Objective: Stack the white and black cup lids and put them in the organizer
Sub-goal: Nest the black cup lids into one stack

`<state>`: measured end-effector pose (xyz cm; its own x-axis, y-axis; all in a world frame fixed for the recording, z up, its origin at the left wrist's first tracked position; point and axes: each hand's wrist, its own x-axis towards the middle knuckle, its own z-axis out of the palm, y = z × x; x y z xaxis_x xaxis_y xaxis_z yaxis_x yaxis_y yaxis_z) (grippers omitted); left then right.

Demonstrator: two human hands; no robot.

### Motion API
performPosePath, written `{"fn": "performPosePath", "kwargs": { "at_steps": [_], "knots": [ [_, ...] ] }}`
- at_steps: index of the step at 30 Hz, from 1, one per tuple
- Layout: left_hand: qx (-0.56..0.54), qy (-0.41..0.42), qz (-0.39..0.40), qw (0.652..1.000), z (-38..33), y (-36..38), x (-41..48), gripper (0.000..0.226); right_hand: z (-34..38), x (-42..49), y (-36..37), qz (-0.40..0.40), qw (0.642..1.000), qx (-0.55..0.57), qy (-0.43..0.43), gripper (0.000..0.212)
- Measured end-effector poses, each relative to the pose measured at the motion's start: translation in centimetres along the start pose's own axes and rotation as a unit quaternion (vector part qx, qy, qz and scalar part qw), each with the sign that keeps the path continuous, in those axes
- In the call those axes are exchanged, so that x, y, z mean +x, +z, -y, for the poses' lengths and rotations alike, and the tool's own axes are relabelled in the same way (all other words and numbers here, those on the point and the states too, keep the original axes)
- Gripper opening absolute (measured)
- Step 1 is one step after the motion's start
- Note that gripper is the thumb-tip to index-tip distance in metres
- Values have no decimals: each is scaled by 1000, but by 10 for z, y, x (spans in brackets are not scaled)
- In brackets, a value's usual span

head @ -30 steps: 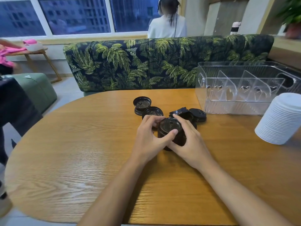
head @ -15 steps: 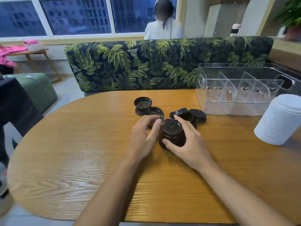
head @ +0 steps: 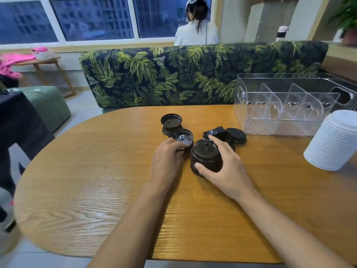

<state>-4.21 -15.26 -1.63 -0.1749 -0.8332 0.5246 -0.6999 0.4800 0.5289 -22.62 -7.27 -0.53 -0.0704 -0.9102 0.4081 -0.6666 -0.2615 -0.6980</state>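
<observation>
- So the right hand [head: 226, 167] is wrapped around a stack of black lids [head: 205, 155] sitting on the wooden table [head: 96, 180], about dead center of the frame. Thumb is pressed against the near side of the stack, fingers curl over the far side, so it's a loose clamp, not a fist.
- The left hand [head: 167, 161] is just left of that stack, fingers bent down onto the rim of a single black lid [head: 181, 137] that lies upside down. Looks like a pinch on the edge, but I honestly can't tell if it's gripping or just resting on it.
- Another upturned black lid [head: 171, 121] sits just behind that one, a bit further up the frame, looks like it's on top of one more.
- Behind the right hand's fingers there's a little jumble of loose black lids [head: 234, 135], some tilted and overlapping.
- The clear organizer [head: 289, 105] is in the upper right on the table, with see-through dividers that have heart cutouts. No lids in it.
- A stack of white lids [head: 334, 140] stands at the right edge, just in front of the organizer, well apart from both hands.
- A palm-print sofa [head: 193, 74] runs behind the table.
</observation>
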Motion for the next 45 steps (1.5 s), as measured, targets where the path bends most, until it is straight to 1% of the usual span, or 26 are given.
{"fn": "performPosePath", "kwargs": {
  "at_steps": [3,6,9,11,14,16,18,19,21,24,26,28,30,32,34,36,39,45],
  "knots": [
    [-44,-14,-24,999,-1,-2,0,23,0,0,0,4,1000,-2,2,86],
    [-98,-1,-77,992,-5,-8,0,20,-1,2,0,-1,1000,4,-1,85],
    [-127,12,-114,985,-13,-13,-3,28,-2,3,0,-5,1000,5,-4,84],
    [-159,-2,-133,978,-18,-17,-5,35,-2,3,-1,-5,1000,10,-2,84],
    [-232,-51,-164,957,-20,-20,-3,35,-2,2,-1,-7,1000,20,-5,87],
    [-308,-97,-156,934,-21,-23,-1,33,-2,2,-1,-5,1000,22,-7,88],
    [-386,-121,-114,907,-25,-25,-1,32,-1,2,-1,-2,1000,26,-8,89],
    [-403,-121,-88,903,-27,-25,-2,31,-1,2,-1,-1,1000,27,-10,89],
    [-387,-99,-46,916,-29,-22,-4,29,-1,3,-1,-1,999,27,-18,89],
    [-305,-63,2,950,-28,-15,-7,21,-2,3,0,-1,999,29,-23,85],
    [-269,-64,14,961,-29,-12,-9,18,-4,3,0,-7,999,26,-25,82],
    [-243,-68,12,967,-31,-12,-10,21,-4,4,0,-11,999,24,-26,79],
    [-238,-66,40,968,-30,-15,-10,33,-4,4,0,-10,999,24,-28,79],
    [-274,-55,102,955,-30,-18,-9,48,-4,4,0,-9,999,25,-30,79],
    [-308,-41,137,941,-31,-21,-9,56,-4,4,-1,-6,999,23,-28,81],
    [-320,-36,125,938,-32,-21,-8,59,-5,4,-1,-1,999,26,-21,87],
    [-292,-31,86,952,-32,-17,-8,64,-5,4,-1,4,999,33,-16,95],
    [-241,4,38,970,-37,-13,-11,64,-10,5,2,-4,999,21,-27,85]
  ]
}}
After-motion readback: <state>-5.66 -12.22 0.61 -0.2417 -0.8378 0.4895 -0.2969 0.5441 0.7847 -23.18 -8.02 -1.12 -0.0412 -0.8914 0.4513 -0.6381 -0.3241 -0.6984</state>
